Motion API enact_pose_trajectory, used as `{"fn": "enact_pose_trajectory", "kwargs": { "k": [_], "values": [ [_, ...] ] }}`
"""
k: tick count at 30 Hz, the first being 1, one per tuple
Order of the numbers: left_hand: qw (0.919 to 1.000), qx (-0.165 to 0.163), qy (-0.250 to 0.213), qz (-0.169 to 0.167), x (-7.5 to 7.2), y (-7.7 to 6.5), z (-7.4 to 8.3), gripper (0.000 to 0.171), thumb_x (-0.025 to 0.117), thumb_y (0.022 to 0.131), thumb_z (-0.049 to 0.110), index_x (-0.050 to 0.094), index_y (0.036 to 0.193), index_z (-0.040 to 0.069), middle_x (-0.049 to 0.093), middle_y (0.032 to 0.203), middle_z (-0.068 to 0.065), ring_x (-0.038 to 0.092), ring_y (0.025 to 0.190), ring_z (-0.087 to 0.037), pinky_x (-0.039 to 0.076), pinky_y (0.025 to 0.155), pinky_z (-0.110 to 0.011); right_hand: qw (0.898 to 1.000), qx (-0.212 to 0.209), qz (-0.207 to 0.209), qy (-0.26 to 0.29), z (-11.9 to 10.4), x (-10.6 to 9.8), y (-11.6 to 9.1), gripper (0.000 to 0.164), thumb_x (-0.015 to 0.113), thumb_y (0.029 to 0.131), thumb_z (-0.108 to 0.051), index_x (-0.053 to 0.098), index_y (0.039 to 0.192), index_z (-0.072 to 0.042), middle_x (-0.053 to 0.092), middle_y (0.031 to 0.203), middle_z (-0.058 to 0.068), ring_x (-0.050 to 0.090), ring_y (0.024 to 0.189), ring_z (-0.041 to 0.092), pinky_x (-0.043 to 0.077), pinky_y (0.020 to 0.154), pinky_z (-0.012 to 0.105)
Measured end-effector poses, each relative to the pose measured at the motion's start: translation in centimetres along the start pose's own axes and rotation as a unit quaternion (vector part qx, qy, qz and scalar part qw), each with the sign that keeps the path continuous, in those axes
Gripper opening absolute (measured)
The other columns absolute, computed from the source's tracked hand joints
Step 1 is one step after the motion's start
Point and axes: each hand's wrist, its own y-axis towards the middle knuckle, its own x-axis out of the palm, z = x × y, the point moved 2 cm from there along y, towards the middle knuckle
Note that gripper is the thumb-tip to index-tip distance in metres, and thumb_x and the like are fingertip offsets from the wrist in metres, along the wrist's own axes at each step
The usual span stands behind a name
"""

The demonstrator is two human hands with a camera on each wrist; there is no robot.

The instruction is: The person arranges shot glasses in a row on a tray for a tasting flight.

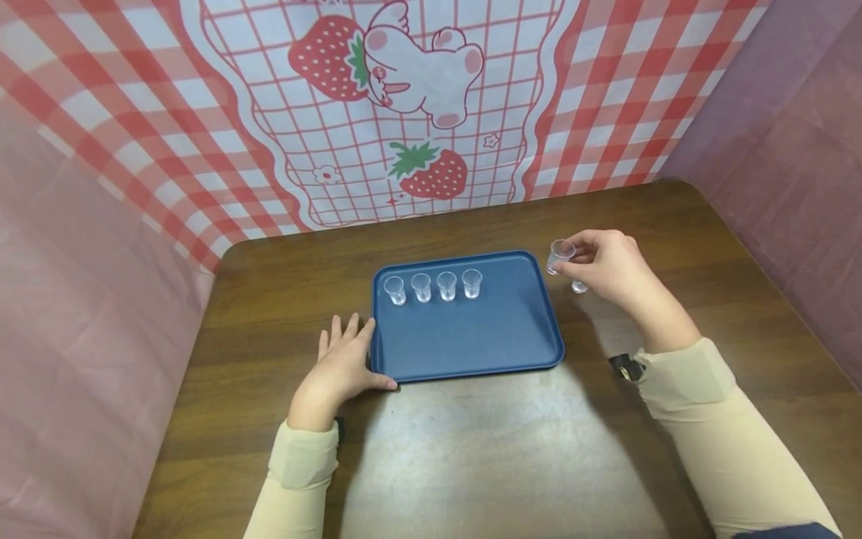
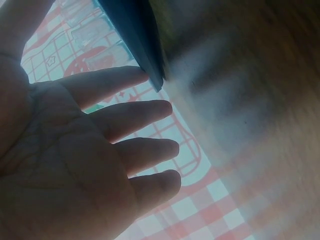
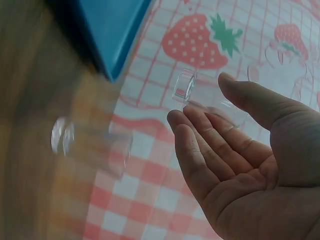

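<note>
A blue tray [image 1: 465, 337] lies on the table, with several small clear shot glasses [image 1: 447, 286] standing in a row along its back left part. At its front left corner my left hand [image 1: 341, 365] touches the rim with spread, straight fingers; the tray's edge [image 2: 145, 50] meets the index finger in the left wrist view. Right of the tray, my right hand [image 1: 614, 267] pinches a clear shot glass [image 1: 559, 256] between thumb and fingers, above the table. Another shot glass [image 3: 92, 147] stands on the table beneath that hand, partly hidden in the head view.
The brown wooden table [image 1: 471, 449] ends at a red and white checked cloth [image 1: 606, 112] with strawberries behind it. Pinkish cloth walls [image 1: 87, 314] hang at both sides.
</note>
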Motion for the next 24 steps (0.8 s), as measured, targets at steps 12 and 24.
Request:
{"fn": "enact_pose_trajectory", "kwargs": {
  "k": [12,24],
  "values": [
    [1.0000,0.000,0.004,-0.002,0.0,0.0,0.0,0.122,0.093,0.068,0.050,0.029,0.159,0.001,0.016,0.162,-0.030,-0.003,0.148,-0.052,0.000,0.117,-0.064,0.998,-0.013,-0.054,0.004,-0.8,5.4,1.7,0.033,0.084,0.085,-0.016,0.071,0.109,0.004,0.072,0.100,0.017,0.070,0.094,0.029,0.058,0.079,0.046],
    [1.0000,-0.002,0.004,-0.001,-0.1,0.0,0.0,0.122,0.093,0.068,0.050,0.029,0.160,0.001,0.015,0.163,-0.030,-0.003,0.148,-0.052,0.000,0.117,-0.064,0.996,-0.035,-0.077,-0.013,-1.7,8.2,2.9,0.030,0.085,0.082,-0.014,0.071,0.102,0.003,0.073,0.095,0.015,0.070,0.092,0.028,0.056,0.082,0.045]
  ]
}}
